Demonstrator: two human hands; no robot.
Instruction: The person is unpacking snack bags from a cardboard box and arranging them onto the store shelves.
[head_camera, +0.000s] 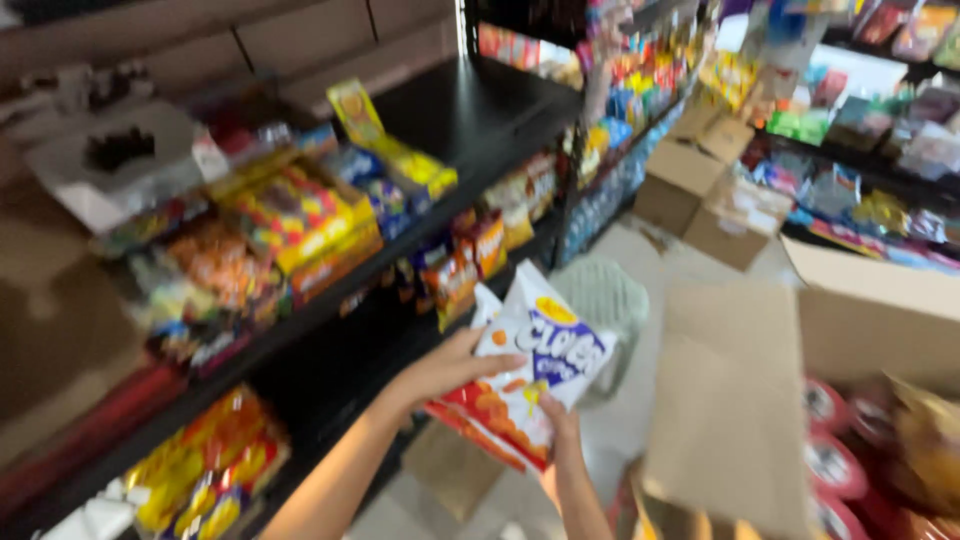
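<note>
I hold a white, orange and blue snack bag (530, 365) in both hands, low in the middle of the head view. My left hand (445, 368) grips its left side, thumb across the front. My right hand (562, 420) holds it from below and behind, mostly hidden by the bag. The bag is tilted and sits just in front of a black metal shelf (470, 110) stocked with colourful snack packets (290, 225). The picture is blurred by motion.
An open cardboard box (735, 400) with red-topped packs (835, 465) stands at the lower right. More cardboard boxes (705, 185) sit on the aisle floor farther back. A pale green basket (605, 300) is behind the bag. Shelves of goods (870, 150) line the right side.
</note>
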